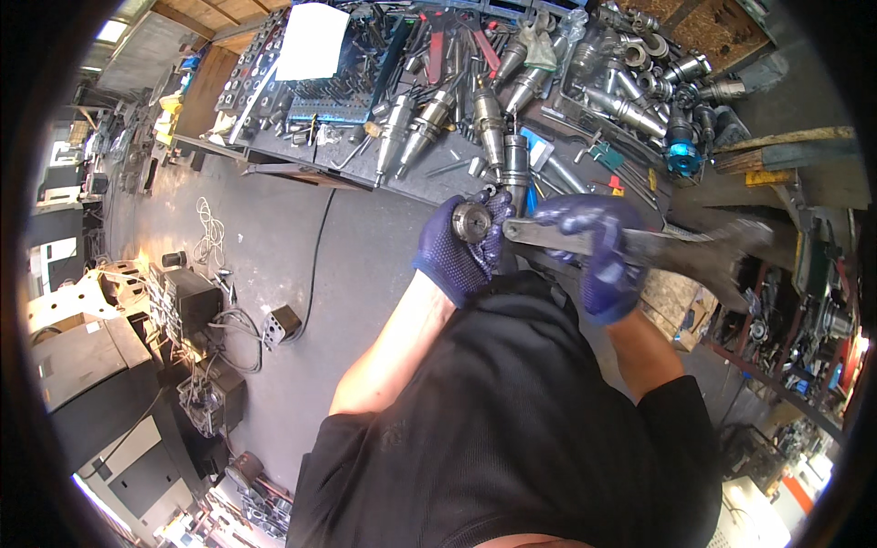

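Both of my hands wear purple dotted gloves and are in front of my body at the bench's near edge. My left hand point(454, 248) is closed around a round metal part point(471, 222), whose end with a centre hole faces up. In my right hand point(598, 247) is a large flat spanner point(667, 247), gripped along its handle. The handle's narrow end, with a small hole, points toward the left hand; the wide forked jaw, smeared by motion, sticks out to the right. Just beyond the hands, a cylindrical tool holder point(516, 163) is at the bench edge.
Several tapered tool holders point(426, 131) lie on the dark bench point(352, 169). Behind them are a blue rack point(333, 108) of small bits, a white sheet point(312, 44) and red-handled pliers point(436, 50). More holders fill the right side. Boxes and cables are on the floor at left.
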`<action>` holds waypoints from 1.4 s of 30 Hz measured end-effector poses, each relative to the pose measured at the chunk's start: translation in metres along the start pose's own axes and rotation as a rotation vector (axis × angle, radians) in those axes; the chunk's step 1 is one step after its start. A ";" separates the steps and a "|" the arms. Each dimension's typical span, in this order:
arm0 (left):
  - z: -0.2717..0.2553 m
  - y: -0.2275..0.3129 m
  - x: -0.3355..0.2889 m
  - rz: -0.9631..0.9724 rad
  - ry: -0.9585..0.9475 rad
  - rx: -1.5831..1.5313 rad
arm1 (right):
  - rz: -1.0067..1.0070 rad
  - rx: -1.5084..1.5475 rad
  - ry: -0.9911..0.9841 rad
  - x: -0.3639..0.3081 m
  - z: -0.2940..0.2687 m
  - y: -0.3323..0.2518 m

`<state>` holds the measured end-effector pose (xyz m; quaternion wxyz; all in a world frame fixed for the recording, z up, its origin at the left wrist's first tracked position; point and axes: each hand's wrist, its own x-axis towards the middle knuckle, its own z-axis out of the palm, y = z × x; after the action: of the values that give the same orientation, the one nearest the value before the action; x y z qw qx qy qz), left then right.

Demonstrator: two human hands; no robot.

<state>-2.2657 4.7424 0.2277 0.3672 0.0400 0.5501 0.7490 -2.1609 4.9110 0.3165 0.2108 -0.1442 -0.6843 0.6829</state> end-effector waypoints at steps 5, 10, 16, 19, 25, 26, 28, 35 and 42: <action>0.022 0.028 0.007 -0.344 -0.091 -0.645 | -0.456 0.025 -0.009 -0.011 0.006 0.046; 0.023 0.026 0.017 -0.329 -0.164 -0.786 | -0.053 0.031 0.120 -0.009 0.008 0.035; 0.020 0.037 0.018 -0.686 0.110 -0.999 | 0.000 -0.042 0.182 0.015 -0.070 0.010; 0.017 0.007 0.012 -0.244 -0.046 -0.207 | 0.247 -0.910 0.196 0.036 -0.101 0.004; 0.029 0.012 0.007 -0.668 0.155 -0.739 | 0.466 -1.386 0.078 0.052 -0.172 0.120; 0.033 0.016 0.007 -0.736 0.184 -0.745 | 0.445 -1.402 0.078 0.057 -0.176 0.126; 0.032 0.010 0.007 -0.760 0.144 -0.704 | 0.412 -1.426 0.069 0.062 -0.174 0.134; 0.058 -0.009 0.016 -0.825 0.021 -0.489 | -0.088 -0.621 -0.190 -0.011 -0.066 0.065; 0.087 -0.040 0.025 -0.902 0.006 -0.250 | -0.066 -0.756 -0.077 -0.048 -0.055 0.104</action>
<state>-2.2233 4.8315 0.2196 0.6564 -0.2501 0.4191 0.5753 -2.1021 4.9385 0.2077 0.1387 -0.1638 -0.8997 0.3800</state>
